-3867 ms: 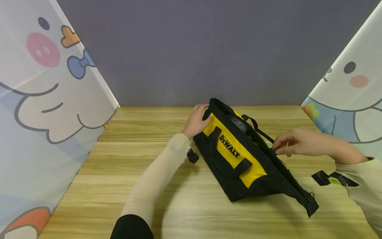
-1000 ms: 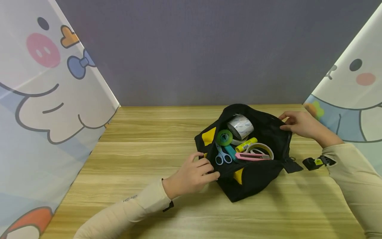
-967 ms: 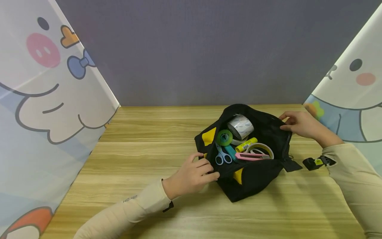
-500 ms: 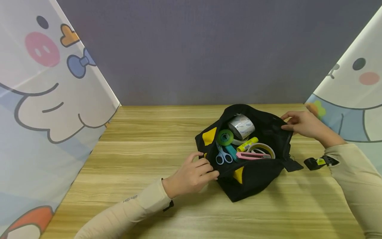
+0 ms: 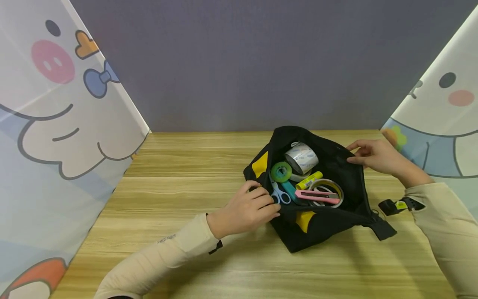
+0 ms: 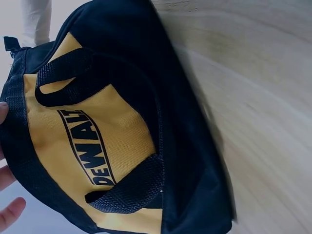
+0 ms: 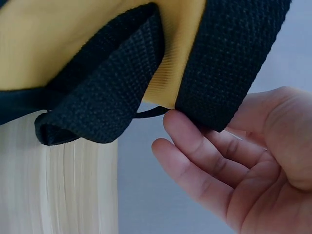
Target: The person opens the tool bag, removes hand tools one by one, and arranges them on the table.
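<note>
A black and yellow tool bag (image 5: 321, 226) lies with its mouth spread wide. My left hand (image 5: 244, 209) holds the left side of its rim; in the left wrist view the fingertips (image 6: 12, 210) show at the dark edge band. At the far right of the rim, my right hand (image 5: 377, 158) pinches the fabric between thumb and fingers. Inside are blue-handled scissors (image 5: 285, 197), partly hidden by my left hand, a green tape roll (image 5: 281, 171), a wide white tape roll (image 5: 303, 159), a yellow glue stick (image 5: 309, 180) and a pink box cutter (image 5: 317, 196) over a tape ring (image 5: 340, 194).
The bag stands on a wood-grain table (image 5: 179, 178), right of its middle. A grey panel (image 5: 239, 66) rises along the back edge, with cartoon-printed panels at both sides. Webbing handles (image 6: 129, 187) hang loose on the bag's side.
The bag was narrow and mostly closed at first; its mouth now gapes and shows the contents. In the last half second, my left hand has risen slightly and the end tab has swung right and nearer.
</note>
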The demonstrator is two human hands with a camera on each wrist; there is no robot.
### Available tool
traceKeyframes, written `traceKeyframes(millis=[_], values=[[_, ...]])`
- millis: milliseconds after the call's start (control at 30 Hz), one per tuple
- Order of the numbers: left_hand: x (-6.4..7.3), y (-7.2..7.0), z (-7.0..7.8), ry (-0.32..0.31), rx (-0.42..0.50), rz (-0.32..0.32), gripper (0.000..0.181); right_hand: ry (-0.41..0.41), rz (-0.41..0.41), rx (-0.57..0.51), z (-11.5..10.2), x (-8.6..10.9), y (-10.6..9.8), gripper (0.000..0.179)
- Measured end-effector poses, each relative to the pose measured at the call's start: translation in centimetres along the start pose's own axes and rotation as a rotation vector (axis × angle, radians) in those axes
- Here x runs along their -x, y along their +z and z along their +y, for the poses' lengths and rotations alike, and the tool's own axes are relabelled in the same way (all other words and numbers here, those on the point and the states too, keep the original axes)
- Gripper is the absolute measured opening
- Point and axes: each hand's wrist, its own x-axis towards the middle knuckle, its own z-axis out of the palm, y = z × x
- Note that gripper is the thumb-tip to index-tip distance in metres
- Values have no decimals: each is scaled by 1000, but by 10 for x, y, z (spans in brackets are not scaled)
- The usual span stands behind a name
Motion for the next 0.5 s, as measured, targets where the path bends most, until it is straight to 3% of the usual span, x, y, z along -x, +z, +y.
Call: traceKeyframes(millis=[200,500], values=[[-6,0,-2,-3,-7,-18,14,6,-12,49,-3,1,-1,32],[-26,-9,-10,-36,79,-72,14,-2,-27,75,-7,1,-1,33]])
